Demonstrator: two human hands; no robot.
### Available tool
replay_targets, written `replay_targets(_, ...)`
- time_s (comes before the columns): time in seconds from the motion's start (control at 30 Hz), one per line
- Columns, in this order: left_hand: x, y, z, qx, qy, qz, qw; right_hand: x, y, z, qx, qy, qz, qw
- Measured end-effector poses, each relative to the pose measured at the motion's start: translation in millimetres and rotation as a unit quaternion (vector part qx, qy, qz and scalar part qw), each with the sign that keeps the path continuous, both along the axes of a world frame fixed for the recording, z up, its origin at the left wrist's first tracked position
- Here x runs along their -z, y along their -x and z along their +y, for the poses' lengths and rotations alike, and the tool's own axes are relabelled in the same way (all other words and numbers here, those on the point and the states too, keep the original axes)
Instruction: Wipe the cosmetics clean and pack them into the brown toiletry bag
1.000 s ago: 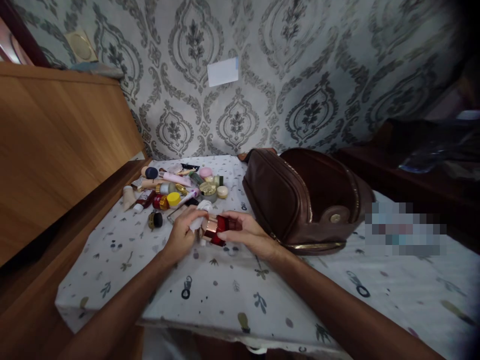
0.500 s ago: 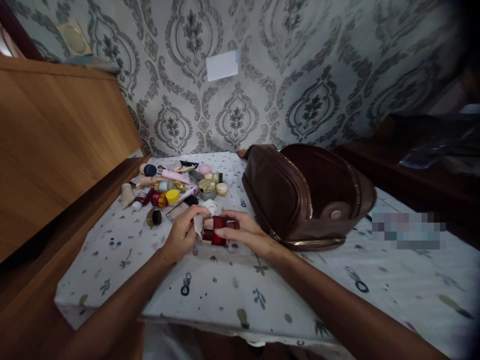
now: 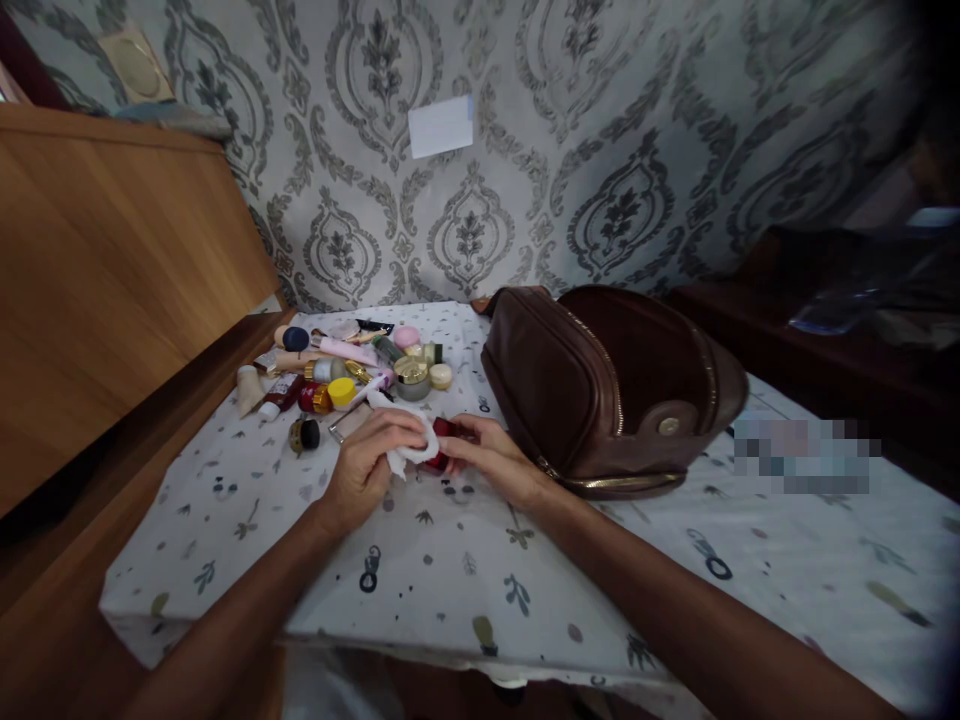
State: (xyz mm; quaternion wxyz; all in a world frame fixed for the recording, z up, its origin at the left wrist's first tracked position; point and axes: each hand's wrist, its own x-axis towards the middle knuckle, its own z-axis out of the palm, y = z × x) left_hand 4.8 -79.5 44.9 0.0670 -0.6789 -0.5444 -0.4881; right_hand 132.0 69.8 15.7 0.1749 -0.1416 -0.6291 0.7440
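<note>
In the middle of the head view, my left hand (image 3: 369, 462) grips a crumpled white tissue (image 3: 409, 460) and presses it over one end of a small glossy red bottle (image 3: 444, 440). My right hand (image 3: 491, 458) holds the bottle's other end between thumb and fingers, a little above the cloth. The tissue hides the bottle's left part. Just behind my left hand lies a flat compact-like case (image 3: 349, 425). A small dark-capped jar (image 3: 304, 436) stands to its left.
A brown leather bag (image 3: 607, 395) stands close to the right of my hands. Several cosmetics, among them a yellow-lidded jar (image 3: 342, 391) and a pink tube (image 3: 346, 350), cluster at the back left. The patterned tablecloth (image 3: 450, 580) covers the table. A wooden cabinet (image 3: 127, 260) rises at left.
The tissue has moved over the red bottle's left end, covering the part that was bare. My left hand has turned and come closer above it. My right hand keeps its hold.
</note>
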Motion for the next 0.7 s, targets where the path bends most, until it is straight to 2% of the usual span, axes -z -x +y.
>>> replay_targets(0.13, 0.1, 0, -2, -0.007, -0.018, 0.021, 1.000, -2.4, 0, 1, 0.015, 0.081, 0.039, 0.996)
replay_targets(0.27, 1.5, 3, -3, -0.031, -0.020, -0.001, 0.999, -7.4, -2, -1, -0.027, 0.127, 0.070, 0.989)
replay_targets(0.37, 1.7, 8, -4, -0.052, -0.005, -0.045, 0.998, -8.1, -3, -3, -0.046, 0.116, 0.073, 0.990)
replay_targets(0.5, 1.4, 13, -3, -0.042, 0.004, -0.089, 0.995, -1.7, -4, -2, -0.053, 0.082, 0.050, 0.994)
replay_targets(0.7, 3.3, 12, 0, -0.035, 0.025, -0.078, 0.996, 4.1, -4, -2, -0.095, 0.021, 0.027, 0.995)
